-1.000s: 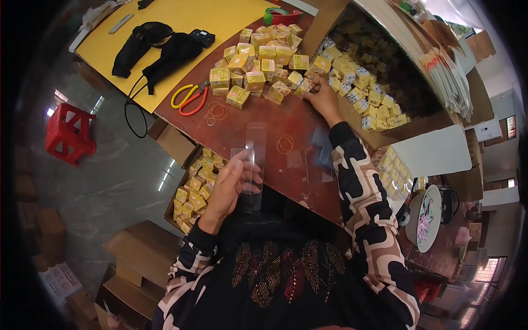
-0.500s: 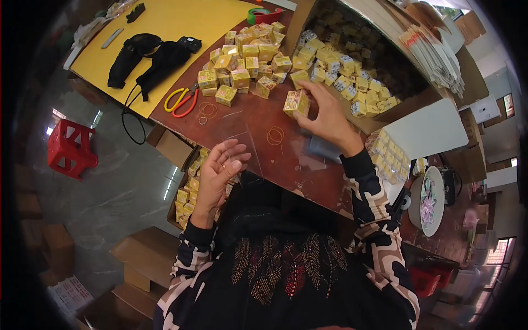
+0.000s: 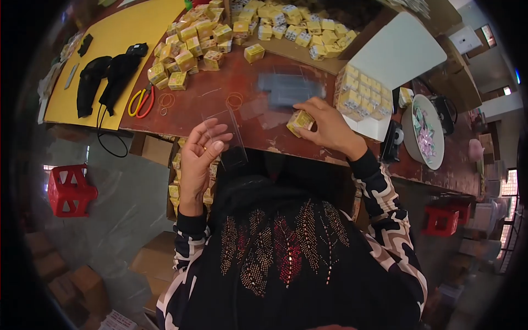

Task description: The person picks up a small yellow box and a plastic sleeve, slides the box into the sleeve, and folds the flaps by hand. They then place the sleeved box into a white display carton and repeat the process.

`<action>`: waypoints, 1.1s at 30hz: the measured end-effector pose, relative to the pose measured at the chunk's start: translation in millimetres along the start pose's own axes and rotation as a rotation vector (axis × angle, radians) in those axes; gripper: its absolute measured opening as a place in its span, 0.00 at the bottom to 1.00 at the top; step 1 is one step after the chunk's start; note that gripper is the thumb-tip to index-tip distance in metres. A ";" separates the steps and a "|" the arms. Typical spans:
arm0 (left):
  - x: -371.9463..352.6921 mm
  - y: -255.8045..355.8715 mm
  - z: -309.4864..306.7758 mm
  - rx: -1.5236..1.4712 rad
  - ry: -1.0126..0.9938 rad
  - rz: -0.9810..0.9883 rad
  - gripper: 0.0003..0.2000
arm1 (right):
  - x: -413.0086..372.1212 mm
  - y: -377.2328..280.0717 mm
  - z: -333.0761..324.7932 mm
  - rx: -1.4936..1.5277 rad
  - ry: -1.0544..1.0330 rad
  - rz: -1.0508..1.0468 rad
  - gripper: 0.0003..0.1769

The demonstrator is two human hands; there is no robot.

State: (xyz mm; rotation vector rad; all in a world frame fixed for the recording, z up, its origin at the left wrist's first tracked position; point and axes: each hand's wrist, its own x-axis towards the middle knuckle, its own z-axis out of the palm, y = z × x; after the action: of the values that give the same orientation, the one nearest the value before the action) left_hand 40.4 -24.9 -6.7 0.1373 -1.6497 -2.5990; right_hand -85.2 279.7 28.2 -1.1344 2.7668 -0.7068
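Note:
My right hand (image 3: 329,129) grips a small yellow printed box (image 3: 300,122) between thumb and fingers, over the front of the red-brown table. To its left, my left hand (image 3: 204,151) is raised at the table's edge with its fingers curved round a clear plastic case (image 3: 237,146); the case is see-through and its outline is faint. The two hands are apart. Just beyond my right hand lies a pile of flat clear plastic pieces (image 3: 289,91). One yellow box (image 3: 254,53) sits alone, beside a heap of similar boxes (image 3: 190,47).
A large carton (image 3: 324,65) of small boxes stands at the back. Packed boxes in clear plastic (image 3: 363,93) and a white bowl (image 3: 428,132) are on the right. Pliers (image 3: 144,102), rubber bands (image 3: 235,100) and a yellow sheet (image 3: 60,104) lie leftward. A red stool (image 3: 71,190) stands on the floor.
My right hand has drawn back from the heap and carton towards my body, carrying the yellow box. My left hand still holds the clear case. The camera view has shifted.

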 end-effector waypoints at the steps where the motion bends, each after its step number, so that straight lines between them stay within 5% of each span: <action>1: 0.5 0.0 3.3 0.004 -0.008 -0.006 0.31 | -7.0 4.3 8.0 0.003 0.005 0.009 0.32; 3: 1.0 1.2 11.5 -0.044 -0.017 -0.056 0.28 | -18.4 6.4 22.0 -0.123 0.065 0.254 0.34; 7: 0.9 -2.7 22.9 0.020 -0.044 -0.044 0.28 | -30.5 5.9 26.8 -0.148 0.054 0.373 0.36; 9: 2.0 -5.8 25.3 0.061 -0.054 -0.052 0.28 | -35.5 8.8 16.5 -0.085 0.104 0.045 0.37; 12: 2.9 -8.6 30.2 0.061 -0.083 -0.080 0.28 | -38.1 22.0 23.0 0.029 -0.069 -0.085 0.36; 16: 5.0 -12.1 40.0 0.080 -0.087 -0.051 0.29 | -32.9 6.3 12.4 0.060 0.068 -0.039 0.32; 18: 8.0 -17.8 42.7 0.128 -0.166 -0.030 0.30 | -28.8 -15.6 -5.5 0.642 0.301 0.140 0.28; 19: 8.1 -19.1 46.0 0.132 -0.170 -0.036 0.30 | -24.7 -24.3 -6.6 0.812 0.397 0.060 0.24; 23: 10.9 -21.1 61.1 0.117 -0.232 -0.064 0.31 | -8.5 -49.2 -18.2 0.718 0.460 -0.117 0.26; 25: 10.2 -20.8 62.4 0.120 -0.228 -0.058 0.31 | -2.1 -51.4 -23.2 0.267 0.357 -0.243 0.25; 33: 6.9 -22.5 64.9 0.104 -0.243 -0.062 0.30 | 1.7 -58.9 -27.8 0.184 0.186 -0.310 0.23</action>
State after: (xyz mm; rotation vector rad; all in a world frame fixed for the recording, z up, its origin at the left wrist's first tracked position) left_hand 26.6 42.4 0.1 -0.1307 -1.8868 -2.6663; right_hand -54.7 252.7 79.1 -1.5442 2.6208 -1.1263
